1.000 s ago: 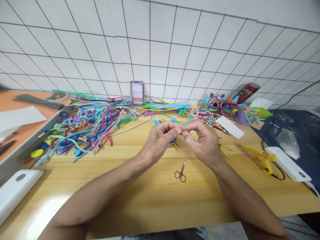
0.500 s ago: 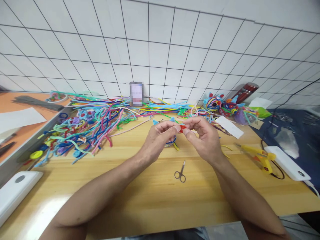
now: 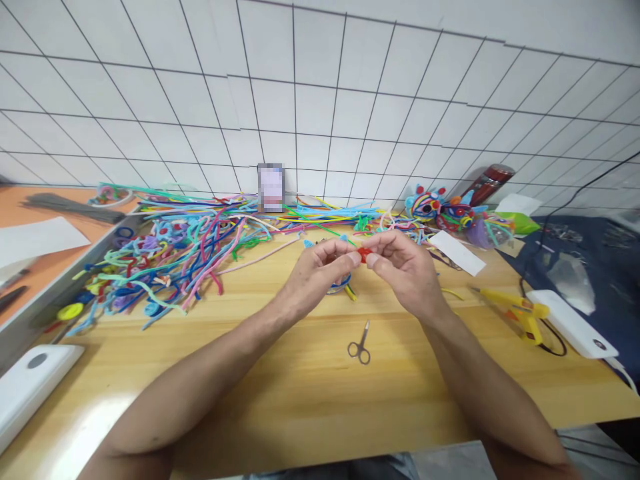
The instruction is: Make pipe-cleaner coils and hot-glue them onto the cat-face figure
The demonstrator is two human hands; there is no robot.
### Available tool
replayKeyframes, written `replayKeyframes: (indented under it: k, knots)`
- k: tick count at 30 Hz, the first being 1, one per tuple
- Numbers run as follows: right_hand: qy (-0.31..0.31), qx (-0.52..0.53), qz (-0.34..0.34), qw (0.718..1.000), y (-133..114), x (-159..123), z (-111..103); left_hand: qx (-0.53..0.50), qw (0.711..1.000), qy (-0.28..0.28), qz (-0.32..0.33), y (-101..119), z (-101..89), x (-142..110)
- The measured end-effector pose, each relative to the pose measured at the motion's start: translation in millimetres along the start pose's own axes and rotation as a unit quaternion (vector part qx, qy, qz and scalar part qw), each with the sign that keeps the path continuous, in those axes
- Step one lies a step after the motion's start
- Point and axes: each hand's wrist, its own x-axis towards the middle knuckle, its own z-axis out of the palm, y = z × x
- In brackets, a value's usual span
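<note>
Between my fingertips is a small red piece of pipe cleaner (image 3: 365, 255), bent or coiled, its exact shape partly covered. My left hand (image 3: 323, 270) pinches it from the left with thumb and forefinger. From the other side my right hand (image 3: 404, 270) pinches it the same way. Behind and below the hands sits a blue, multicoloured pipe-cleaner piece (image 3: 341, 285), mostly hidden, with light-blue tips poking out above my fingers. Small scissors (image 3: 360, 345) lie on the wooden table (image 3: 300, 400) nearer to me, apart from both hands.
A heap of coloured pipe cleaners (image 3: 175, 257) spreads over the left and back. A phone (image 3: 271, 189) leans on the tiled wall. To the right are decorated pipe-cleaner figures (image 3: 425, 203), a yellow glue gun (image 3: 525, 312), a white power bank (image 3: 570, 323) and a red flask (image 3: 493, 181).
Both hands stay nearly in place, still pinching the red piece, with only slight finger movement. The whole view has shifted a little.
</note>
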Motion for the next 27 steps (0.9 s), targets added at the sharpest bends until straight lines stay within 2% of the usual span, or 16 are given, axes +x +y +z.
replayKeyframes:
  k: [5, 13, 21, 27]
  knots:
    - [-0.015, 0.016, 0.018, 1.0, 3, 1, 0, 0.029, 1.0, -0.01, -0.005, 4, 0.2, -2]
    - [-0.082, 0.025, 0.07, 0.994, 4, 5, -10, 0.087, 0.995, -0.049, 0.012, 5, -9.0, 2]
    - [-0.131, -0.037, 0.027, 0.99, -1, 3, -15, 0.106, 0.988, -0.116, 0.008, 8, -21.5, 4]
    - [-0.12, -0.044, 0.01, 0.992, -2, 3, -13, 0.091, 0.987, -0.13, -0.018, 8, -23.5, 5]
